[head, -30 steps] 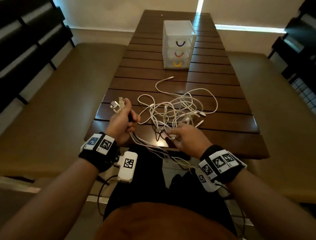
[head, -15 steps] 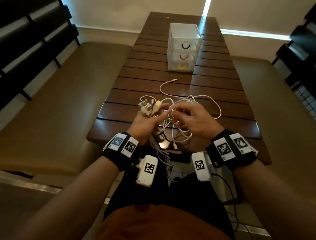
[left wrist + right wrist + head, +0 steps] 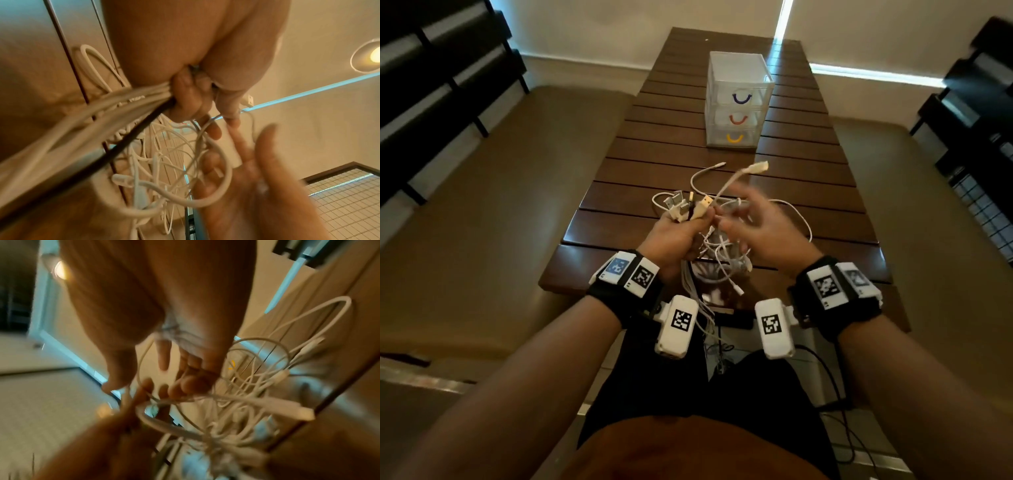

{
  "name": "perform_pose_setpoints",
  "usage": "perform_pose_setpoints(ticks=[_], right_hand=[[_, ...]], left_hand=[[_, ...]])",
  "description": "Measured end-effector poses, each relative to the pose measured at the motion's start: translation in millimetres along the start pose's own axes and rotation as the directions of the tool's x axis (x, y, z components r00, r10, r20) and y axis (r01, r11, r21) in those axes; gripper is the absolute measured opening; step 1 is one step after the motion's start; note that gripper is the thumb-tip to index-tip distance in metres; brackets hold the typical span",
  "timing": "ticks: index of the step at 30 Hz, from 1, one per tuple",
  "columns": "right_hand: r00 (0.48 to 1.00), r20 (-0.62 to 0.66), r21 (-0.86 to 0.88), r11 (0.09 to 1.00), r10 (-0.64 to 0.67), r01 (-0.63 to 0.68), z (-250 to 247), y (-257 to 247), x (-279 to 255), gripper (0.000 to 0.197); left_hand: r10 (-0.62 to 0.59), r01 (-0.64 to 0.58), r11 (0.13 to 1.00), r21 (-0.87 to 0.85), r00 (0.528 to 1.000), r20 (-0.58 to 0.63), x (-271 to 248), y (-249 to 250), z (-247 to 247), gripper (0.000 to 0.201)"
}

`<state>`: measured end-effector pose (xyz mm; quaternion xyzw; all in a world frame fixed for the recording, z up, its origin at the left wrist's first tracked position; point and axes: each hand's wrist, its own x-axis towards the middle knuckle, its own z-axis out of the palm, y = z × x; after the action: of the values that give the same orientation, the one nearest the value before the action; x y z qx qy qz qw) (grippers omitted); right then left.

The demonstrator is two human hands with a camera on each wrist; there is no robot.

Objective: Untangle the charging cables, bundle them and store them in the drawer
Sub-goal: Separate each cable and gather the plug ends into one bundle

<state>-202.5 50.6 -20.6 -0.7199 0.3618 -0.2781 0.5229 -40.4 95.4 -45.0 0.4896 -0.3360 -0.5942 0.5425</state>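
My left hand (image 3: 698, 219) grips a bunch of cable plug ends (image 3: 685, 205) that stick up out of the fist above the table's near end. From the fist, white cables and one black cable trail down in the left wrist view, where the left hand (image 3: 195, 97) is curled round them. The cable tangle (image 3: 722, 260) hangs below both hands. My right hand (image 3: 736, 212) is blurred, its fingers spread beside the left thumb, and one cable end (image 3: 756, 168) arcs up past it. In the right wrist view, loops of the tangle (image 3: 246, 386) run past the right hand's (image 3: 160, 369) straight fingers.
A clear three-drawer unit (image 3: 736, 102) with blue, red and yellow handles stands mid-table, all drawers closed. The slatted wooden table (image 3: 654, 164) has tan benches (image 3: 482, 205) on both sides. Some cables hang over the near table edge toward my lap.
My left hand brought its plug ends rightward to meet the right hand. The right hand lifted out of the tangle and spread its fingers; one more cable end now sticks up.
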Motion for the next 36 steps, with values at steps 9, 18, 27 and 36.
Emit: perform_pose_setpoints(ticks=[9,18,27,36], right_hand=[[0.963,-0.261,-0.321,0.935,0.064,-0.148,-25,36,19,0.031],[0.892,-0.399,-0.634,0.767,-0.211,-0.102,-16,26,10,0.045],[0.979,-0.183,-0.364,0.931,-0.088,0.015,-9,-9,33,0.014],[0.933,-0.111,0.190,0.914,-0.343,0.359,-17,-56,22,0.014]], left_hand=[[0.007,-0.057,0.937,-0.346,0.990,-0.144,4,10,-24,0.017],[0.052,-0.086,0.970,-0.228,0.988,-0.148,-2,25,-28,0.016],[0.121,-0.110,0.979,-0.174,0.991,0.055,-12,29,-17,0.023],[-0.026,0.000,0.963,0.271,0.995,0.094,11,27,19,0.024]])
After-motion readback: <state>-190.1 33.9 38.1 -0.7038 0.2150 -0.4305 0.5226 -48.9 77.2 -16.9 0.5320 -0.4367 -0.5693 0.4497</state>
